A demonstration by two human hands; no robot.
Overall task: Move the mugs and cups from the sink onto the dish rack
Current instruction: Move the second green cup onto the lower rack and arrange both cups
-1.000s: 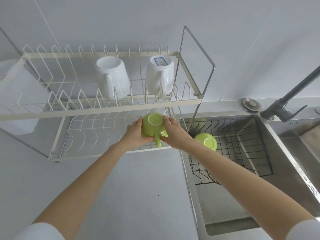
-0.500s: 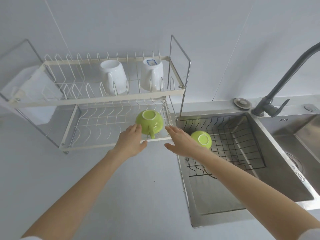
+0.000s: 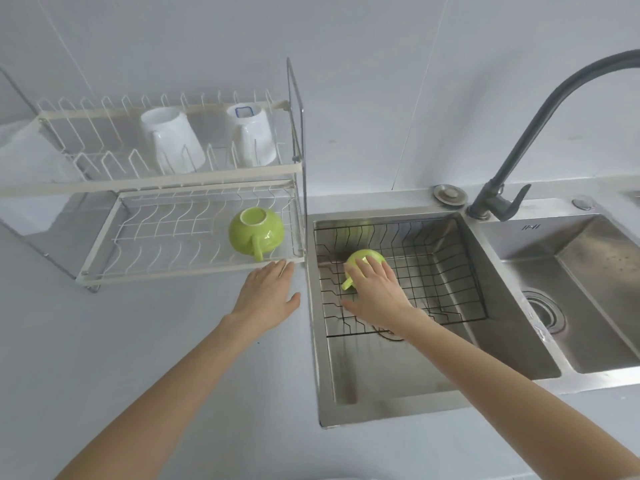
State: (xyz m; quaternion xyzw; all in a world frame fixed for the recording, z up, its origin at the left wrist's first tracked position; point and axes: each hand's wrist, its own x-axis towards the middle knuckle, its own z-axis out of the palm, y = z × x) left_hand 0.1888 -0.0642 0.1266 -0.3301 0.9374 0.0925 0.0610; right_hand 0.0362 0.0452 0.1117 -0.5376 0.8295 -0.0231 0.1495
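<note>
A green cup (image 3: 255, 232) sits upside down on the lower shelf of the white wire dish rack (image 3: 180, 268), handle toward me. Two white mugs, one on the left (image 3: 172, 141) and one on the right (image 3: 252, 135), stand upside down on the upper shelf. A second green cup (image 3: 360, 259) lies upside down in the black wire basket (image 3: 446, 268) inside the left sink basin (image 3: 384, 382). My right hand (image 3: 375, 292) rests on top of this cup, fingers spread over it. My left hand (image 3: 268, 294) hovers open over the counter, just in front of the rack's edge.
A dark curved faucet (image 3: 526, 133) rises behind the sink divider. The right basin (image 3: 588, 278) with its drain lies to the right. A round metal cap (image 3: 449, 195) sits on the sink ledge. Grey countertop (image 3: 138, 341) spreads in front of the rack.
Both hands let go of the first green cup, which stays on the lower shelf. My right hand moved right into the sink onto the second green cup. My left hand drew back.
</note>
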